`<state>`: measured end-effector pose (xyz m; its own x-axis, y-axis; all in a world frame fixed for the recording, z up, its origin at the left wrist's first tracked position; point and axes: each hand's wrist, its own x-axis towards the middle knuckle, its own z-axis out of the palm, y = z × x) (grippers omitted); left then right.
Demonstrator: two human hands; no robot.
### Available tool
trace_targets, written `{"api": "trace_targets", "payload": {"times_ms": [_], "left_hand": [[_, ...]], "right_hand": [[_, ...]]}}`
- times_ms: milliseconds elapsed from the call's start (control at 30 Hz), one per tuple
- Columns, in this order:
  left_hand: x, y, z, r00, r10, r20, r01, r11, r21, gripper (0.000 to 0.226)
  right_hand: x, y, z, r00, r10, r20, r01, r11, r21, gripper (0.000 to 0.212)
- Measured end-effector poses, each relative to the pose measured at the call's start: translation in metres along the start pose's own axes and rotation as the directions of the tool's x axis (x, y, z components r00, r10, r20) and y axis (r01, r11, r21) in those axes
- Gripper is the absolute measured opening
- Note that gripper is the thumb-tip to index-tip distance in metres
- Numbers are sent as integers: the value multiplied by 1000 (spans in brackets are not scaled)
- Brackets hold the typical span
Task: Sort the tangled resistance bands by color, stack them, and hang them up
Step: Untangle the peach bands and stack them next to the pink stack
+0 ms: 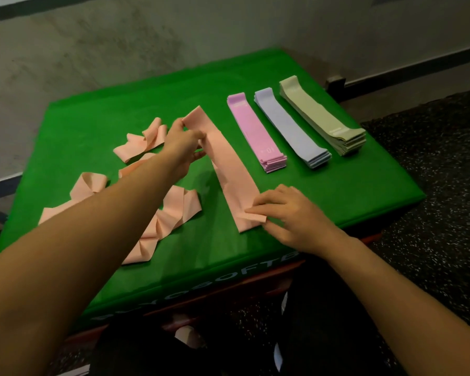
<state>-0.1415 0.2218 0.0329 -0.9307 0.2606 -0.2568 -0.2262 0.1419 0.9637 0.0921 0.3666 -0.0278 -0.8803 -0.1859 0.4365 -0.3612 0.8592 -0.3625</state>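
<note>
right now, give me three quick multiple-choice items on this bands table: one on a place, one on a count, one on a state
1. Where does the sage green stack lie among the three neat stacks?
A. nearest the peach bands
B. in the middle
C. farthest right

2. How many neat stacks lie on the green table?
A. one
B. three
C. five

3. What is the state of the peach band under both hands?
A. stretched out flat and long
B. rolled into a ball
C. hanging from a hook

Answers:
1. C, it lies right of the lilac stack, which lies right of the pink stack.
2. B, pink, lilac and sage green stacks lie side by side.
3. A, the left hand holds its far end while the right hand pinches its near end, and it lies straight on the cloth.
</note>
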Motion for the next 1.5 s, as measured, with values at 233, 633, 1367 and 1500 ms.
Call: {"api": "trace_targets", "payload": {"times_ms": [233, 633, 1367, 1500], "left_hand": [[39, -17, 7, 1000, 18, 0, -18, 989, 148, 28], [74, -39, 0, 994, 98, -54, -72, 928, 366, 24], [77, -34, 3, 961, 273, 51, -251, 773, 583, 18], [42, -25, -9, 941, 321, 108, -326, 771, 548, 10]], "right_hand": [[11, 23, 14, 996, -30, 85, 26, 999, 47, 15], [4, 35, 33, 987, -102, 127, 98, 995, 36, 18], [4, 38, 36, 993, 13, 115, -24, 995, 94, 31], [7, 36, 33, 986, 109, 127, -132, 974, 184, 32]]}}
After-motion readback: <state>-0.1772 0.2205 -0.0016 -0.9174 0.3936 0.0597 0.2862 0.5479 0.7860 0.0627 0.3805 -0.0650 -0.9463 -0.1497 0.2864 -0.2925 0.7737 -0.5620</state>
